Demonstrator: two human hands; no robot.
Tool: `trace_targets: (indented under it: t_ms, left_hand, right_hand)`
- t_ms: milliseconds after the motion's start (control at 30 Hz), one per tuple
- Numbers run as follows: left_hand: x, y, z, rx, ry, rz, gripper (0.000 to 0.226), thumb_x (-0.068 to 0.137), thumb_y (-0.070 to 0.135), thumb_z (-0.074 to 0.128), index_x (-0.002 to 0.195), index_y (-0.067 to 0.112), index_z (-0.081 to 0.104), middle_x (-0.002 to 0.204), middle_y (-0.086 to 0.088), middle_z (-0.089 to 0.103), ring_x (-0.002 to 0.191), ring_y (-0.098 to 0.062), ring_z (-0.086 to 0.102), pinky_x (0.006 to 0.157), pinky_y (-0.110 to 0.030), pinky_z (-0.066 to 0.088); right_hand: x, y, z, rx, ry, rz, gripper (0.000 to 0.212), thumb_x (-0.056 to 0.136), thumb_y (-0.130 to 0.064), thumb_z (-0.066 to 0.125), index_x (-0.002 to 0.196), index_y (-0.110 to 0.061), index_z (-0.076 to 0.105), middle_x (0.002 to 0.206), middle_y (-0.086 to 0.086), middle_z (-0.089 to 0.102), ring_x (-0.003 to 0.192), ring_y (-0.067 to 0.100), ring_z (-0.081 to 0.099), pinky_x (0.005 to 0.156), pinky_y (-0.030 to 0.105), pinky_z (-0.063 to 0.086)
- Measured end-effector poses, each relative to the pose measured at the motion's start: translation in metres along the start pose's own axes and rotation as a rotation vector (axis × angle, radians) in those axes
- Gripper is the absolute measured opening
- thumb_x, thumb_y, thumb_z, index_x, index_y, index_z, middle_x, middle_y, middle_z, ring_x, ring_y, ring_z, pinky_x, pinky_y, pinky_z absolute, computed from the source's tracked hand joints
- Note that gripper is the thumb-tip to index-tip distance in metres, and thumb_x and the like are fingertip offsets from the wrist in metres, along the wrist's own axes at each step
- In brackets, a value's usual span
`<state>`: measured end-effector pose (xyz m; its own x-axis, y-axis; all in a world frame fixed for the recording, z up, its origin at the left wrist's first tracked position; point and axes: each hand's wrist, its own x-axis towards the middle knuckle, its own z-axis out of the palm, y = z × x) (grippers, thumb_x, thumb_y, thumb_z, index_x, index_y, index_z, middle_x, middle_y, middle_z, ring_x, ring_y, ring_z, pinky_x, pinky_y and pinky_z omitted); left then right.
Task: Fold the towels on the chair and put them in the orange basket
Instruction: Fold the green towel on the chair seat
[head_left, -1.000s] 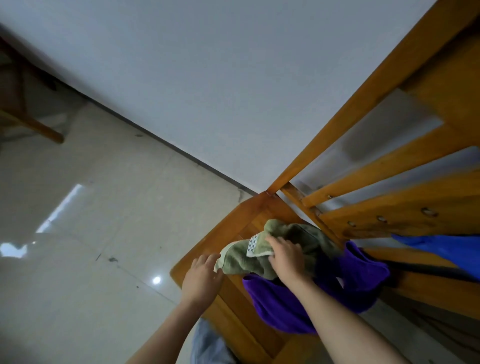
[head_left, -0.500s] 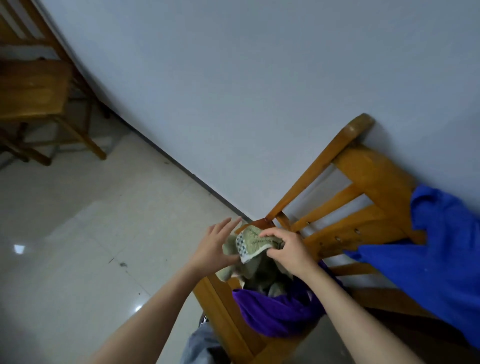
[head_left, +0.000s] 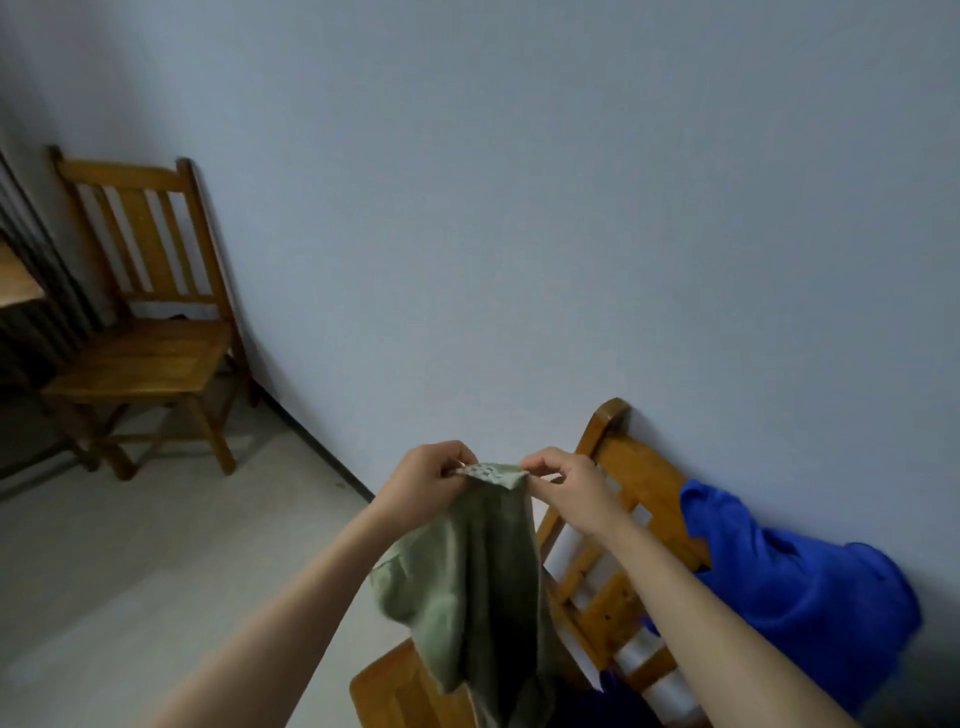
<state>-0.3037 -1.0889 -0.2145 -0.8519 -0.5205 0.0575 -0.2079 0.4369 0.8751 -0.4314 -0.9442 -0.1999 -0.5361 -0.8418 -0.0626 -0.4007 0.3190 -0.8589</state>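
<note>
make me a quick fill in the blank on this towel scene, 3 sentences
Both hands, left hand and right hand, pinch the top edge of the ____ towel.
A ____ towel hangs over the backrest of the near chair.
The seat of the far chair by the wall holds ____ towels.

Missing words: green; blue; no

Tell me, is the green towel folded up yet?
Not yet. The green towel hangs loose and rumpled from both hands, left hand and right hand, pinching its top edge.
</note>
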Motion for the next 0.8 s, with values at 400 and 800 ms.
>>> trace_targets:
  t_ms: [400,800]
  left_hand:
    - [-0.018,0.05,-0.03,0.2,0.171,0.059,0.023,0.084,0.019,0.062,0.064,0.025,0.054,0.058,0.006,0.05,0.056,-0.007,0.045,0.052,-0.018,0.034]
    - [-0.056,0.01,-0.092,0.208,0.167,-0.16,0.006,0.083,0.012,0.064,0.089,0.012,0.065,0.084,-0.002,0.064,0.083,-0.018,0.061,0.077,-0.032,0.052]
  right_hand:
    - [-0.007,-0.084,-0.006,-0.285,0.241,-0.397,0.016,0.091,-0.01,0.056,0.102,-0.002,0.066,0.101,0.009,0.067,0.085,0.01,0.054,0.074,0.009,0.044]
    - [0.032,-0.17,-0.063,-0.132,0.595,-0.499,0.016,0.093,-0.006,0.05,0.101,0.001,0.062,0.093,0.005,0.06,0.086,0.014,0.051,0.068,0.013,0.04]
